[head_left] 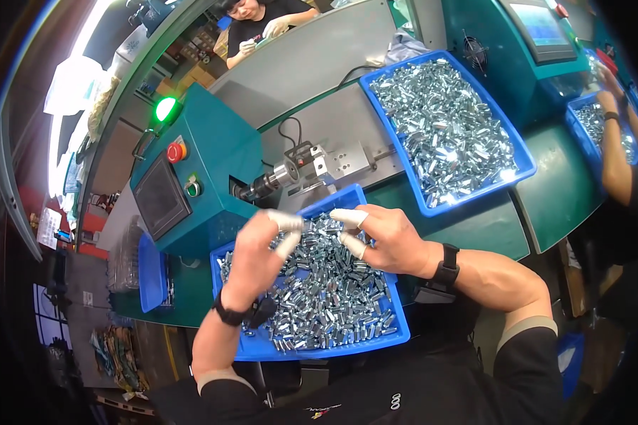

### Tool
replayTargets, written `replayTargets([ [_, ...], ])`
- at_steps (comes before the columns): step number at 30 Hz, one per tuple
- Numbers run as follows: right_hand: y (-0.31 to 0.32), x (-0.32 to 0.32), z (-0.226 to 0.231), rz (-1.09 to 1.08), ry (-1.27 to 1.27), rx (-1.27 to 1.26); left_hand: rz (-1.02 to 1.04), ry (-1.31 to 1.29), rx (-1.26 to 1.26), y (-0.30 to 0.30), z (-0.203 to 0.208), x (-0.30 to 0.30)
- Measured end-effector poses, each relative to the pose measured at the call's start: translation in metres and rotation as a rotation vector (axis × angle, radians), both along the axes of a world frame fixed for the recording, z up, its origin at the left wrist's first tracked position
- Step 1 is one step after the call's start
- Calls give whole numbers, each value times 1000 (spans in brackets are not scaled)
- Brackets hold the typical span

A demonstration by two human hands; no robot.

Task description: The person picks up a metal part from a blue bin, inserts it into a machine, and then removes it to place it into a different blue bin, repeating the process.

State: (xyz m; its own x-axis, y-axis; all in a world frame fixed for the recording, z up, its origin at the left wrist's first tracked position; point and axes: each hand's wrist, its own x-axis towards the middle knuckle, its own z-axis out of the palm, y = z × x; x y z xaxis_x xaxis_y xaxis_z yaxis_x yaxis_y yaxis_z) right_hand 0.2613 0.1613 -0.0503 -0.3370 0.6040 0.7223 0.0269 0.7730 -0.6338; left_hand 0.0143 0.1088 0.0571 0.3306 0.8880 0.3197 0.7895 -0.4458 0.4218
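Above a blue tray (400, 312) heaped with small shiny metal parts (333, 290), both my hands are raised, facing each other. White covers wrap the thumb and forefinger of each. My left hand (257, 248) is slightly blurred, its thumb and forefinger bent together in a pinch; whatever lies between them is too small to make out. To the right, my right hand (390, 239) has its thumb and forefinger apart at the tips, with metal parts showing behind the gap. The other right-hand fingers are curled in.
A teal machine (209, 134) with a screen, red button and green lamp stands left of a metal chuck (269, 183). Another full blue tray (524, 166) lies at the back right. A person (262, 32) works beyond the partition; another person's arm (617, 142) is at right.
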Motion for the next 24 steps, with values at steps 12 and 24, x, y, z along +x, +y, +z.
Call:
replayTargets([
  [12,5,2,1,-60,-23,23,129,-65,3,114,-15,22],
  [24,3,2,1,-27,-59,11,84,119,147,123,-24,10],
])
